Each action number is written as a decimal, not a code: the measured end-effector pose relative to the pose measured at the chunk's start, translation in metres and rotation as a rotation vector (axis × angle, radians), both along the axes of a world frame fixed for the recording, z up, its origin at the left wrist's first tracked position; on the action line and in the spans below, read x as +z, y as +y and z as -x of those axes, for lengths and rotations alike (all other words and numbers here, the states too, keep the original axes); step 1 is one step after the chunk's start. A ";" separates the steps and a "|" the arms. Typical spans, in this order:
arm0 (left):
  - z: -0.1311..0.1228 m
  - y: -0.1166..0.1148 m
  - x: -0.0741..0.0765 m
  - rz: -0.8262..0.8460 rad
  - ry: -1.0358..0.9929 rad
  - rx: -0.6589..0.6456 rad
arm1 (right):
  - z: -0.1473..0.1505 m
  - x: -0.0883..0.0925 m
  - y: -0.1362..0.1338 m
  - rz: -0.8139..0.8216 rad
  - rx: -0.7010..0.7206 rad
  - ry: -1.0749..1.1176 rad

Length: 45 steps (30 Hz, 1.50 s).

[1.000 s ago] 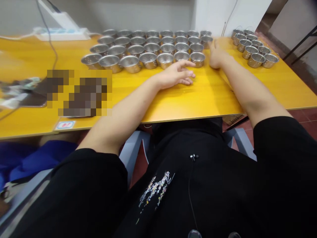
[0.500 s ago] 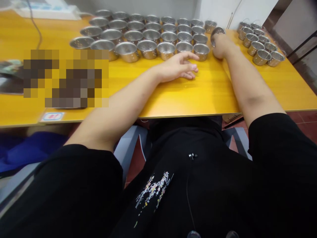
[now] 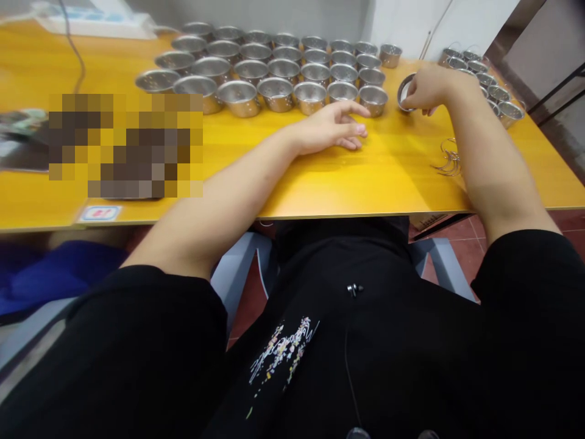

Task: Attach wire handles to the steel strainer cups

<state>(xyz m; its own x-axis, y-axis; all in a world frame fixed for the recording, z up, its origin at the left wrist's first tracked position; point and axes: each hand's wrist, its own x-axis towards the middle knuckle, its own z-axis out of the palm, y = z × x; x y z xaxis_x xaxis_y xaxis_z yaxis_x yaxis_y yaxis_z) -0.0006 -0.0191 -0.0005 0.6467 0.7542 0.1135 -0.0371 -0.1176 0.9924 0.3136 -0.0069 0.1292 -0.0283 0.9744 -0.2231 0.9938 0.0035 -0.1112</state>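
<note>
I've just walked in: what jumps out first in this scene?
Rows of small shiny metal cups fill the far side of the yellow table. The right hand grips one tilted cup just right of those rows, while the left hand lies open on the table before them. A smaller cluster of cups sits far right, with thin wire loops nearer the edge.

Yellow table (image 3: 320, 183), steel cups (image 3: 274, 91) set in rows at the back, wire rings (image 3: 449, 160) laid near the right edge, power strip (image 3: 94, 23) placed far left.
</note>
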 end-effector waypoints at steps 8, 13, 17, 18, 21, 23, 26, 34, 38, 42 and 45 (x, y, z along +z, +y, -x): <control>0.002 0.004 -0.004 -0.173 0.076 0.013 | 0.021 0.018 -0.068 0.188 0.212 0.085; -0.003 0.006 -0.006 -0.308 0.099 -0.029 | 0.044 0.009 -0.082 0.182 0.387 0.274; -0.006 0.003 -0.005 -0.381 0.115 -0.076 | 0.039 0.018 -0.099 0.030 0.485 0.420; -0.006 0.002 -0.005 -0.385 0.136 -0.071 | 0.032 0.023 -0.105 -0.026 0.471 0.425; -0.003 -0.001 -0.005 -0.389 0.199 -0.049 | 0.001 0.036 -0.123 -0.172 0.243 0.352; -0.002 -0.002 -0.005 -0.395 0.222 -0.045 | -0.028 0.037 -0.130 -0.183 0.026 0.236; 0.000 -0.003 -0.004 -0.407 0.241 -0.050 | -0.075 0.022 -0.130 -0.200 -0.187 0.162; 0.000 -0.007 -0.001 -0.381 0.238 -0.040 | -0.118 -0.030 -0.089 -0.163 -0.152 0.139; -0.001 -0.007 0.000 -0.316 0.176 -0.024 | -0.114 -0.034 -0.084 -0.142 -0.194 0.078; -0.002 -0.009 0.001 -0.292 0.163 -0.025 | -0.109 -0.034 -0.087 -0.136 -0.216 0.032; -0.002 -0.010 0.002 -0.284 0.161 -0.022 | -0.106 -0.035 -0.088 -0.116 -0.212 0.015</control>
